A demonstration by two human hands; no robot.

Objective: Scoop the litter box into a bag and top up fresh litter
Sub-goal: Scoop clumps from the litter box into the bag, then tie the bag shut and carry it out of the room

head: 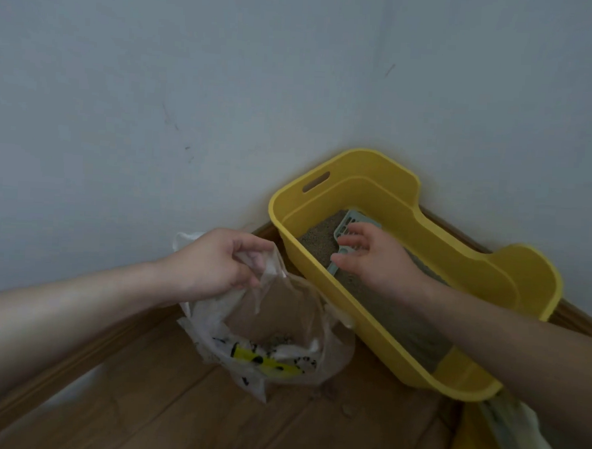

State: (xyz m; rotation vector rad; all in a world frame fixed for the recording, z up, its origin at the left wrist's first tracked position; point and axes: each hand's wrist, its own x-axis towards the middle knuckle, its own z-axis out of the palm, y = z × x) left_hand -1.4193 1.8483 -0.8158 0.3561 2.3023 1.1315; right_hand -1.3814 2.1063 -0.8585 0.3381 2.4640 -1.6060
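A yellow litter box (322, 291) stands in the corner of the room, holding grey-brown litter (321, 236). A pale green slotted scoop (346, 223) lies on the litter at the far end. My right hand (375, 256) hovers over the scoop's handle with fingers spread and relaxed, holding nothing. My left hand (217, 261) pinches the rim of a clear plastic bag (282, 330) with yellow and black print, holding it open just left of the box. A few bits of litter lie at the bag's bottom.
Pale walls meet behind the box, with a wooden skirting board (75, 360) along the floor. The wooden floor (174, 420) has a few crumbs near the bag. A yellow and white sack (496, 437) lies at the lower right, beside the box's near end.
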